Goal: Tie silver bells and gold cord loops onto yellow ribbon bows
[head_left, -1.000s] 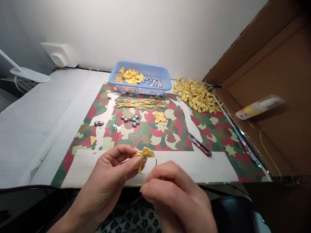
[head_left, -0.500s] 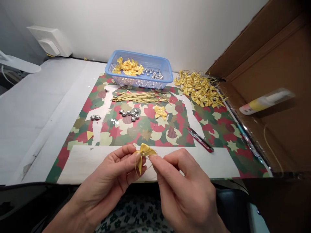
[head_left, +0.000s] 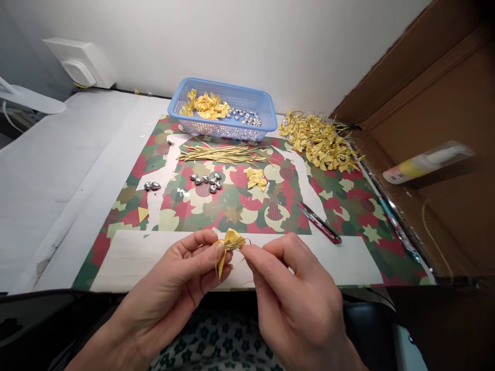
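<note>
A yellow satin ribbon bow [head_left: 232, 239] is pinched between the thumb and fingers of my left hand [head_left: 189, 270], above the near edge of the table. Thin gold cord runs around the bow's middle and loops at its right side. My right hand [head_left: 294, 288] is closed, with thumb and forefinger pinching the gold cord [head_left: 247, 241] just right of the bow; the fingertips partly hide it. Beyond my hands lie another yellow bow [head_left: 256, 179], several silver bells [head_left: 205, 180] and a bundle of cut gold cords [head_left: 222, 153].
A blue basket [head_left: 224, 129] with bows and silver bells stands against the wall. Finished-looking bows with cord form a heap [head_left: 319, 139] at the back right. Red-handled thread snips [head_left: 320, 224] lie right of my hands. A cardboard wall [head_left: 433, 103] bounds the right side.
My right fingertips have drawn the cord slightly right, and its loop beside the bow is smaller. My left hand keeps its hold on the bow.
</note>
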Demonstrator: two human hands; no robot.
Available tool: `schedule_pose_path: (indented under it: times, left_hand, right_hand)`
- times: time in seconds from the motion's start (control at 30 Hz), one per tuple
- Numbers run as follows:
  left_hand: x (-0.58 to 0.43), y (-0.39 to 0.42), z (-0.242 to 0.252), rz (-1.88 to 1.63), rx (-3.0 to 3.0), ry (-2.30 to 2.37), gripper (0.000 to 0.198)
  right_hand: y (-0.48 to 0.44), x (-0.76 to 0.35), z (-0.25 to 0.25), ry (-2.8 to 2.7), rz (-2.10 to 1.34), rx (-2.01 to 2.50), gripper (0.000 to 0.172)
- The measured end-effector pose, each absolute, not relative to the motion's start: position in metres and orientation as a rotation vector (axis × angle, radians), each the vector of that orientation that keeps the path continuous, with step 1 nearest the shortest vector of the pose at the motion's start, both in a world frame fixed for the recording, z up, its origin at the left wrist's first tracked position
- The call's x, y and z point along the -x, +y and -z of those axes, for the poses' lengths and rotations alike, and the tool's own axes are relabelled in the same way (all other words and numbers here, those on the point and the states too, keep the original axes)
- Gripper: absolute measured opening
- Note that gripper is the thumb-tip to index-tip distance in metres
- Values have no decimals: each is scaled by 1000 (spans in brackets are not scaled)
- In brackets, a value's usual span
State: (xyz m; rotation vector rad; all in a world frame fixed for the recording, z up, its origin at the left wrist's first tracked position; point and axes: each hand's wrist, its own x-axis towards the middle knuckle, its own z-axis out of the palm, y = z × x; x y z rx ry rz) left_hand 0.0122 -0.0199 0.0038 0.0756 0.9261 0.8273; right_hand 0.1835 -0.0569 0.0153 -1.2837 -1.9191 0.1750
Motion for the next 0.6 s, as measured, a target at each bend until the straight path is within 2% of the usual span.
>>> schedule_pose_path:
  times: [0.33,0.6]
  left_hand:
    - [-13,-22,-6,-795,-193,890,16]
    - [-13,-22,-5,-771,-224,871,13]
  right_hand:
    - [-54,-188,-9,-1907,-288,1323,26]
    - [-55,-192,-5,-1940,-179,1312,30]
